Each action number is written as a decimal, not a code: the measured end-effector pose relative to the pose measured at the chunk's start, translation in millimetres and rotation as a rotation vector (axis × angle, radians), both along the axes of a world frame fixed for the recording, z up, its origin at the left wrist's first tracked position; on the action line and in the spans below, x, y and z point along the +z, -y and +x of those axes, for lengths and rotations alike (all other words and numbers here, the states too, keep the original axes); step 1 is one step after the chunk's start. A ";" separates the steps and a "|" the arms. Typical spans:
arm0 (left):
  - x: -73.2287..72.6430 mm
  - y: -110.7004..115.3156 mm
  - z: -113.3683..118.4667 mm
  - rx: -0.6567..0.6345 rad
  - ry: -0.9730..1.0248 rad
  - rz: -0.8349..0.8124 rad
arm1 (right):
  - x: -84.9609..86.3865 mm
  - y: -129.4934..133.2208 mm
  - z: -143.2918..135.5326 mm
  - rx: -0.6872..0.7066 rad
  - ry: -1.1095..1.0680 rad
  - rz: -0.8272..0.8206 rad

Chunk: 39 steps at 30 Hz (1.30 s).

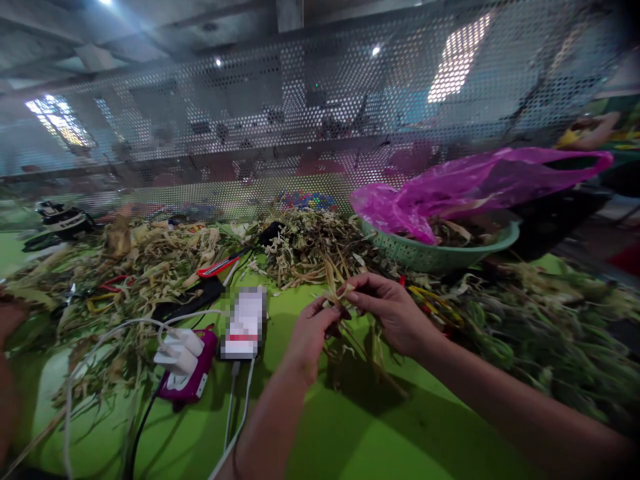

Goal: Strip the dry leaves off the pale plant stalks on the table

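Perforated metal screening (320, 120) stands behind a green table (350, 433). Fingers of the left hand (313, 327) and right hand (387, 303) pinch a dried plant (333, 293) between them, its stems hanging over the tabletop. Just beside the left hand lies a phone (245, 323), then a purple power strip (193, 373) with white plugs (180, 350). Beyond sit plant heaps (320, 243) and a green basket (440, 257) under a pink plastic bag (465, 183).

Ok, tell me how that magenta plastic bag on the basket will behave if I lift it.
The magenta plastic bag will probably be floppy and light: its thin, see-through film lies in loose wrinkles. It might snag the dry leaves, as it rests against them inside the green basket.
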<state>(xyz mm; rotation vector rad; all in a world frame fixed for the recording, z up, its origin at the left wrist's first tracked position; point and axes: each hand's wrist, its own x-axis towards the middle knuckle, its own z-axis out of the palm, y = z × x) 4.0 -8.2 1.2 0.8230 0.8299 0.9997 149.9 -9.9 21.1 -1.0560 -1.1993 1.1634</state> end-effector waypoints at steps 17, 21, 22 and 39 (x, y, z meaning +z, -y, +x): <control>3.5 -0.6 2.8 0.066 -0.225 0.223 | 12.6 -1.9 10.8 0.054 0.627 0.285; 6.0 1.0 1.9 0.051 -0.140 0.190 | 14.9 -1.2 12.2 0.047 0.707 0.338; 5.6 1.0 1.7 0.045 -0.125 0.178 | 15.6 -0.9 12.1 0.050 0.723 0.338; -5.4 -2.9 0.8 0.021 -0.234 0.273 | 23.5 4.1 9.7 0.139 0.897 0.413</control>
